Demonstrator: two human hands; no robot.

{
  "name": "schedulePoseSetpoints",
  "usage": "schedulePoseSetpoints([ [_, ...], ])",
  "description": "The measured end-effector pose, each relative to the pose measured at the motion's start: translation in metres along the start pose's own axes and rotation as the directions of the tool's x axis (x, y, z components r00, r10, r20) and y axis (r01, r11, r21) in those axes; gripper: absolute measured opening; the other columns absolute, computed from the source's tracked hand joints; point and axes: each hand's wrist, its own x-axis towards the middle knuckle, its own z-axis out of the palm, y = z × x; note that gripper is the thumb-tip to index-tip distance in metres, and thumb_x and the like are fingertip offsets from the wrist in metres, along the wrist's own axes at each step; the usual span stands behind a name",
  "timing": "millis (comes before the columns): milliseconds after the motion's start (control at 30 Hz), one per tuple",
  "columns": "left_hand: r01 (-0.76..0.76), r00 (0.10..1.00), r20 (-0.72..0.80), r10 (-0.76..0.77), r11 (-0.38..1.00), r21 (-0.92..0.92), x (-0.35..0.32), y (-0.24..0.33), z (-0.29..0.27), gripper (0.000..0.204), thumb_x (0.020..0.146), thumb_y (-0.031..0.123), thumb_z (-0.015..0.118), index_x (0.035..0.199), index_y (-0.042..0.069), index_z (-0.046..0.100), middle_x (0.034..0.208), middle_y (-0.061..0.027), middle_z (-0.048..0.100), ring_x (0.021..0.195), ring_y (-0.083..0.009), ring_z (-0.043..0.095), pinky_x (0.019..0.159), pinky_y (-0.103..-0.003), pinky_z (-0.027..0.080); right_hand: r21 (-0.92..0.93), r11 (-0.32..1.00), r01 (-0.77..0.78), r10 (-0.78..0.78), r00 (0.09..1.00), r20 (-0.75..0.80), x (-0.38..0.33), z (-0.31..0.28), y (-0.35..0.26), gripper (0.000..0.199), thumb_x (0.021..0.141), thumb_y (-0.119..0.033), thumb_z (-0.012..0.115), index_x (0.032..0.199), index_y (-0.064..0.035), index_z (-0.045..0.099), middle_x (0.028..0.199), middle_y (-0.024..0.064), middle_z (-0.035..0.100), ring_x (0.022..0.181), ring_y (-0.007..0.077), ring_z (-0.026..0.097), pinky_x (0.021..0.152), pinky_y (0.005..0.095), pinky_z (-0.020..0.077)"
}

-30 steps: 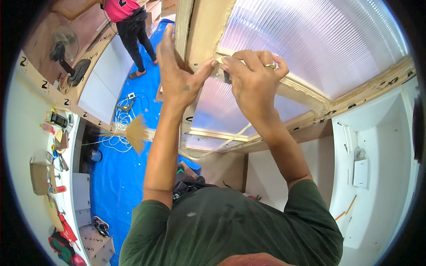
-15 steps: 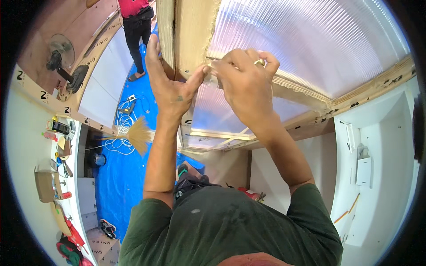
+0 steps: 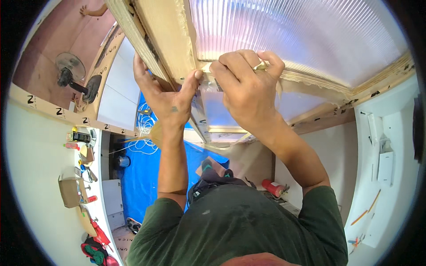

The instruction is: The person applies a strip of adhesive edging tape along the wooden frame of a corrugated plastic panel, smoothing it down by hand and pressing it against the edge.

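My left hand [image 3: 172, 101] grips the left post of a wooden frame [image 3: 171, 37], its fingers around the outer edge and its thumb on the front face. Fingers curled and pinched, my right hand [image 3: 246, 88] holds a thin cream strip [image 3: 206, 68] that looks like masking tape. One short piece shows between the left thumb and the right fingers at the panel's lower left corner. Another length hangs behind the right hand. Above the hands, a ribbed translucent panel [image 3: 293, 37] fills the frame, and a smoother clear pane [image 3: 219, 108] sits below.
On the left, a white ledge [image 3: 105, 199] carries tools, cardboard and red cloth. A fan [image 3: 71, 71] stands beyond, near another person's arm [image 3: 95, 11]. White cable [image 3: 148, 128] lies on blue sheeting [image 3: 137, 177]. A red cylinder [image 3: 273, 188] is by my right side; white shelving [image 3: 395, 168] stands right.
My view has shifted, and the frame now leans more to the left in it. Of the other person only an arm still shows. The cream strip between my hands is more visible.
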Motion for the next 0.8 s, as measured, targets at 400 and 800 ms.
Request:
schedulePoseSetpoints([
  [400,0.009,1.000,0.004,-0.009,1.000,0.027,-0.001,0.004,0.002,0.113,0.078,0.004,0.095,0.165,-0.005,0.023,0.148,-0.0223,0.052,0.123,-0.0291,0.066,0.101,-0.038,0.061,0.051,0.998,-0.024,0.024,1.000,0.016,-0.001,0.001,0.002,0.011,0.090,-0.017,0.068,0.095,-0.0140,0.077,0.096,-0.0030,0.064,0.104,0.0180,0.063,0.106,0.0522,0.0311],
  [800,0.047,0.990,0.137,-0.042,0.998,-0.031,0.011,0.013,-0.008,0.117,0.079,0.001,0.091,0.169,-0.003,0.016,0.156,-0.0184,0.048,0.138,-0.0288,0.058,0.115,-0.041,0.053,-0.075,0.964,0.256,-0.213,0.908,0.361,0.013,-0.026,0.006,0.021,0.094,-0.015,0.066,0.108,-0.0170,0.082,0.115,-0.0008,0.065,0.124,0.0200,0.059,0.111,0.0521,0.0316],
])
